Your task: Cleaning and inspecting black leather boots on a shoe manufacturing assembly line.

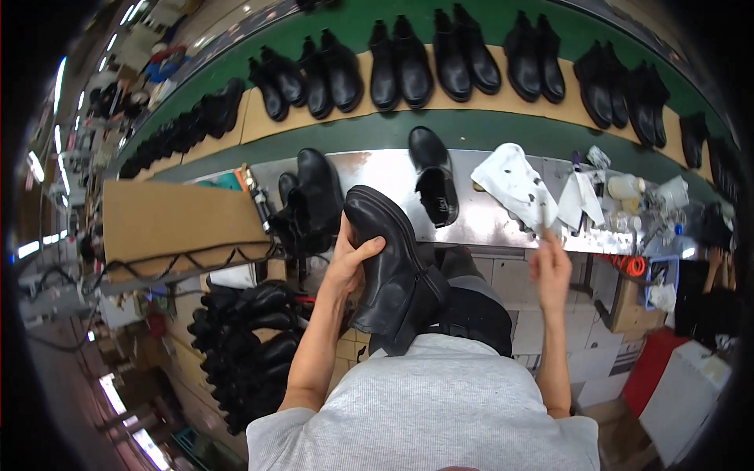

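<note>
My left hand [349,263] is clamped on a black boot [383,263], thumb lying across its upper. I have the boot tilted in front of the counter [377,166], toe pointing away from me and shaft near my body. My right hand [551,271] is well apart from the left, raised beside the near corner of a white cloth [506,180] with dark spots. Its fingers are curled, but blur means I cannot tell whether they grip anything.

Beyond the boot I hold, a single black shoe [428,149] lies on the metal top. More dark boots [320,188] stand to its left, next to a cardboard sheet [181,220]. On the right are a second white cloth [580,200] and some jars [626,187]. Farther off, pairs of black boots [402,67] line a brown strip over a green surface [503,125].
</note>
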Action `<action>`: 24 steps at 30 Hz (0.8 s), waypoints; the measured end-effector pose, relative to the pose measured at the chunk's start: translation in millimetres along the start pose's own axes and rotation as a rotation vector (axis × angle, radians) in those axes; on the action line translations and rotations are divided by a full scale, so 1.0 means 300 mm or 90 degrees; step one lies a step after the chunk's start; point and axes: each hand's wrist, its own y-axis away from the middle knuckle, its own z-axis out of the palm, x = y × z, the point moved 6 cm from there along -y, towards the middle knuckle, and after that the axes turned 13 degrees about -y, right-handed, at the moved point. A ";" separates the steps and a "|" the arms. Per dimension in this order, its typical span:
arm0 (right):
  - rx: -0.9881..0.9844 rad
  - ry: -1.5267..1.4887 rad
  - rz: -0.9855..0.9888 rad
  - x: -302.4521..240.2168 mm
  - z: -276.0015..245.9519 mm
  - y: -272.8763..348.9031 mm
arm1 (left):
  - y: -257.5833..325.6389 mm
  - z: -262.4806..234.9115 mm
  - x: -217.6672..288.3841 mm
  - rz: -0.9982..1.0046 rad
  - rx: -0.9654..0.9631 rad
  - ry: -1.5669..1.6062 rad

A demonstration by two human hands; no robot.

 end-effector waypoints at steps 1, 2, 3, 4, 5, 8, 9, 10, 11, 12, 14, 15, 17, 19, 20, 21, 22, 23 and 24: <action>-0.070 -0.041 -0.035 -0.017 0.076 0.010 | -0.032 0.023 0.023 -0.001 -0.042 -0.037; -0.124 -0.076 -0.052 -0.028 0.160 0.019 | -0.058 0.047 0.041 0.000 -0.082 -0.074; -0.198 0.000 -0.059 -0.043 0.232 0.027 | -0.084 0.055 0.055 0.027 -0.074 -0.095; -0.228 -0.011 -0.039 -0.053 0.305 0.036 | -0.099 0.064 0.056 0.024 -0.091 -0.101; -0.279 0.048 0.004 -0.086 0.378 0.044 | -0.112 0.061 0.062 0.040 -0.094 -0.092; -0.336 0.040 -0.058 -0.109 0.516 0.034 | -0.150 0.057 0.075 0.029 -0.096 -0.058; -0.335 0.041 -0.062 -0.115 0.537 0.029 | -0.160 0.038 0.072 0.026 -0.067 -0.057; -0.346 0.016 -0.052 -0.119 0.561 0.026 | -0.172 0.020 0.073 0.023 -0.038 -0.055; -0.356 -0.010 -0.040 -0.118 0.583 0.026 | -0.180 0.011 0.078 0.018 -0.039 -0.057; -0.356 -0.007 -0.041 -0.113 0.603 0.021 | -0.187 0.000 0.087 0.019 -0.040 -0.055; -0.366 0.030 -0.058 -0.102 0.642 0.012 | -0.196 -0.021 0.103 0.006 -0.036 -0.053; -0.366 0.034 -0.057 -0.101 0.659 0.010 | -0.199 -0.028 0.112 0.006 -0.036 -0.049; -0.363 0.047 -0.053 -0.099 0.690 0.005 | -0.205 -0.032 0.133 0.018 -0.056 -0.031; -0.372 0.070 -0.036 -0.103 0.708 -0.006 | -0.212 -0.039 0.150 0.026 -0.057 -0.026; -0.377 0.088 -0.020 -0.100 0.716 -0.008 | -0.214 -0.042 0.157 0.032 -0.061 -0.025; -0.374 0.090 -0.019 -0.095 0.724 -0.013 | -0.217 -0.046 0.163 0.031 -0.063 -0.022; -0.377 0.078 -0.048 -0.096 0.733 -0.017 | -0.222 -0.048 0.166 0.026 -0.069 -0.029; -0.379 0.067 -0.079 -0.102 0.741 -0.022 | -0.226 -0.050 0.168 0.022 -0.074 -0.035; -0.377 0.069 -0.079 -0.109 0.746 -0.024 | -0.229 -0.054 0.169 0.021 -0.076 -0.033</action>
